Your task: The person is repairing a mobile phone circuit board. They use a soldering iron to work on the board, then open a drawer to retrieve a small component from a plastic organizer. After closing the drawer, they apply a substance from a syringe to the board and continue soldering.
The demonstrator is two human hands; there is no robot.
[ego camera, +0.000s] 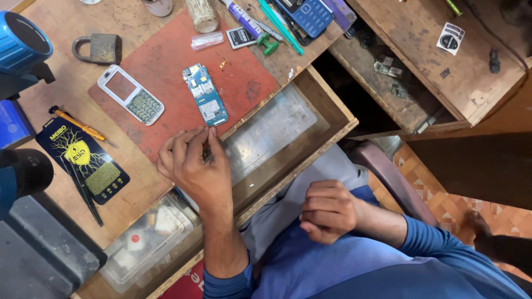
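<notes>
My left hand (194, 166) rests at the near edge of a red work mat (166, 66), fingers pinched on a small dark tool (206, 150). The tool's tip sits just below a blue phone circuit board (205, 102) lying bare on the mat. A white phone front housing with keypad (130, 94) lies to the board's left. My right hand (328, 211) is curled in a loose fist over my lap, away from the bench, with nothing visible in it.
An open wooden drawer (327, 119) with a clear plastic sheet lies between my hands. A padlock (100, 49), an orange-handled tool (80, 126), a black and yellow card (83, 160), a blue keypad phone (310, 15) and a clear plastic box (144, 243) surround the mat.
</notes>
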